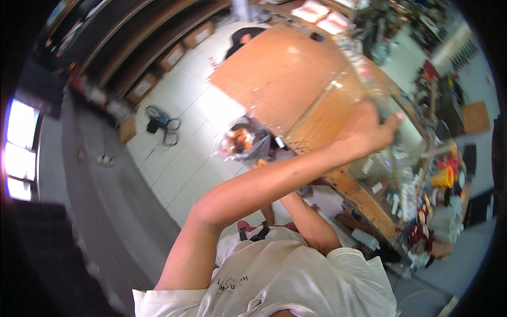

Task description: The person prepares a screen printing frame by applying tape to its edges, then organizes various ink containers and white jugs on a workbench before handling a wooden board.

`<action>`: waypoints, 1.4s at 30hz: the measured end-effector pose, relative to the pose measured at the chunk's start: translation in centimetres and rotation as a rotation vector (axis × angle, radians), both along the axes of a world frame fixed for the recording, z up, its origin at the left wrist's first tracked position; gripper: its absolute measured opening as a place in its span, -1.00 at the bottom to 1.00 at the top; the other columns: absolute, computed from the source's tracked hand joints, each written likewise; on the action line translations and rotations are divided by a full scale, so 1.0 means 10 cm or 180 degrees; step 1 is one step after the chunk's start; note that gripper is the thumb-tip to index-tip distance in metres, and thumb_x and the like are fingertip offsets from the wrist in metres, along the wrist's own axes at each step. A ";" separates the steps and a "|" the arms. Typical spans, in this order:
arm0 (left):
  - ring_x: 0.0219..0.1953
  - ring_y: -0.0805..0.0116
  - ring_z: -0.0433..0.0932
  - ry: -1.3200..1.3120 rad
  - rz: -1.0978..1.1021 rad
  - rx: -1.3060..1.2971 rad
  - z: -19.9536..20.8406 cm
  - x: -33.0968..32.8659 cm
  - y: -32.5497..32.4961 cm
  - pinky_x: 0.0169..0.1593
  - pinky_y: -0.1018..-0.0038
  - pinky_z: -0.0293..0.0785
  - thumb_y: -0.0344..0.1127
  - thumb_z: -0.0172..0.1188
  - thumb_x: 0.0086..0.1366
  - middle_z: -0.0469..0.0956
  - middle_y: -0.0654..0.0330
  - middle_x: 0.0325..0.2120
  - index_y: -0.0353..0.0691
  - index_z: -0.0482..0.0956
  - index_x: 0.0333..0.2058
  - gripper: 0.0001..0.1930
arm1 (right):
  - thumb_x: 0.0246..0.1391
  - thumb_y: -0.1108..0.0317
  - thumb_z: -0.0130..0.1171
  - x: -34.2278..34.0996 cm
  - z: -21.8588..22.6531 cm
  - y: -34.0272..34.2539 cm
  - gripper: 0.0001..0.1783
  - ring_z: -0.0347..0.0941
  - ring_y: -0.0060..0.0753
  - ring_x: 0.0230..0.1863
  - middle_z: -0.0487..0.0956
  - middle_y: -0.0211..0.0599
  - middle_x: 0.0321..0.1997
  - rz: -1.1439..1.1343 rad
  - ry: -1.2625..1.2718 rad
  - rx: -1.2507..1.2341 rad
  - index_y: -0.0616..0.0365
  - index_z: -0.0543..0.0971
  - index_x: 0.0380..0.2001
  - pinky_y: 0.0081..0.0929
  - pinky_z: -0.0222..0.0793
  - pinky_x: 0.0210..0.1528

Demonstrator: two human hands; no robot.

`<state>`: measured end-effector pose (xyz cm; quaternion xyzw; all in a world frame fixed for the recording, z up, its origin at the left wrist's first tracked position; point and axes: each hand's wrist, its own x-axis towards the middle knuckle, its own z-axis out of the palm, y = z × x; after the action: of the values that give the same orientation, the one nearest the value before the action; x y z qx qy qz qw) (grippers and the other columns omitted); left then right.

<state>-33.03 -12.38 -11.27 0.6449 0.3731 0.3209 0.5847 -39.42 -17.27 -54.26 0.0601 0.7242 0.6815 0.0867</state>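
Observation:
My left hand point(372, 129) reaches across to the right over the workbench point(364, 198), blurred by motion. Its thumb stands away from the fingers, and I see nothing clearly held in it. Beneath it lies a cluttered strip of the bench with clear plastic wrapping point(405, 185). My right arm passes under the left forearm. Only a bit of my right hand point(259, 165) shows beyond that forearm, so its grip is hidden. Close to it is a clear plastic bag point(240, 140) with orange and dark contents. A large flat brown board point(280, 74) lies on the far side of the bench.
Tools, a yellow cup point(442, 177) and mixed clutter crowd the right. Behind the board a person point(245, 39) is partly visible. On the left stand a long grey surface point(121, 201), dark shelves point(142, 37) and cardboard boxes point(142, 87). A blue-black object point(162, 124) lies on the tiled floor.

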 end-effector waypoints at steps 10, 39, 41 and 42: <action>-0.56 0.26 0.63 -0.0002 0.0370 -0.0361 -0.44 -0.36 -0.12 -0.66 0.52 0.54 -0.23 0.32 0.24 0.60 -0.13 -0.35 -0.57 0.24 -0.01 -0.42 | 0.20 -0.43 -0.21 1.99 1.70 -1.92 -0.06 0.20 0.31 0.36 0.18 0.19 0.42 -0.1920 -0.5484 0.2703 0.15 0.17 0.33 0.20 0.21 0.30; -0.43 -0.24 0.60 0.1159 0.2040 0.3177 1.24 -3.91 1.06 -0.30 0.05 0.56 -0.27 0.08 0.21 0.56 -0.26 -0.52 -0.49 0.40 -0.39 -0.71 | 0.13 -0.31 0.09 -1.79 3.14 1.12 -0.20 0.13 -0.19 0.41 0.30 -0.46 0.40 -0.1913 -0.5165 0.4563 -0.09 0.31 0.31 0.06 -0.11 0.44; -0.36 0.03 0.66 0.1637 0.2168 0.2851 1.42 -4.48 1.21 -0.24 0.23 0.57 -0.20 0.11 0.32 0.62 -0.16 -0.36 -0.51 0.49 -0.23 -0.64 | 0.17 -0.33 0.02 -2.50 3.21 1.38 -0.19 0.17 -0.17 0.37 0.35 -0.40 0.36 -0.1758 -0.4918 0.4950 -0.03 0.31 0.31 0.06 -0.06 0.41; -0.35 0.08 0.66 0.1494 0.2268 0.3172 1.45 -4.72 1.30 -0.22 0.26 0.57 -0.20 0.12 0.33 0.62 -0.13 -0.34 -0.48 0.50 -0.18 -0.65 | 0.19 -0.35 -0.04 -2.84 3.19 1.52 -0.19 0.24 -0.15 0.32 0.38 -0.34 0.33 -0.1788 -0.4648 0.5111 0.01 0.31 0.30 0.06 0.02 0.37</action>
<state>-80.26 0.60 3.22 0.7284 0.4881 0.4802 -0.0231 -67.78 -2.05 -22.37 -0.1542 -0.1890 0.7792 0.5774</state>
